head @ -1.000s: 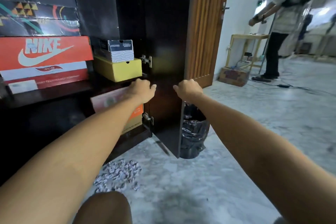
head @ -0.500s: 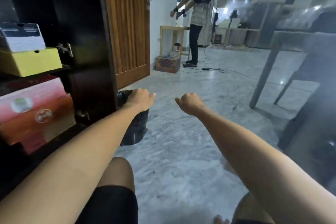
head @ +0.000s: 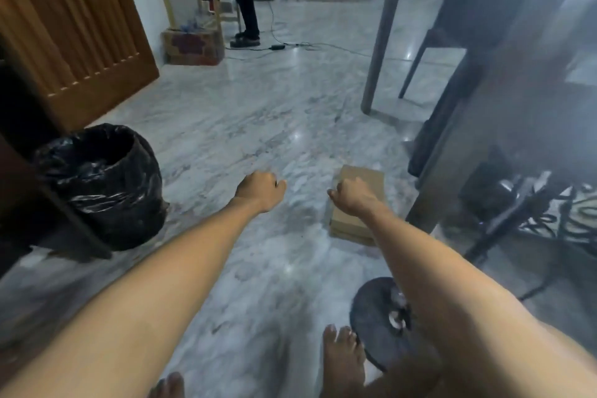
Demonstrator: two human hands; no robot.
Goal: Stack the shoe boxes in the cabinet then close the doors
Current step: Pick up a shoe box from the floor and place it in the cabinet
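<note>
A plain brown cardboard shoe box [head: 360, 178] lies on the marble floor right of centre. My right hand [head: 353, 195] hovers over its near end with the fingers curled; whether it touches the lid is unclear. My left hand [head: 260, 189] is a loose fist above bare floor, left of the box, holding nothing. The dark cabinet [head: 19, 191] shows only as an edge at the far left; its shelves and stacked boxes are out of view.
A black bin with a bag liner [head: 103, 184] stands by the cabinet. A wooden door [head: 74, 26] is behind it. A table leg [head: 381, 42] and dark furniture stand at right. A round dark object [head: 378, 317] lies near my feet. A person stands at the back.
My view has swung right and down, away from the cabinet shelves, to the floor. The brown box has come into view under my right hand. Both hands stay curled.
</note>
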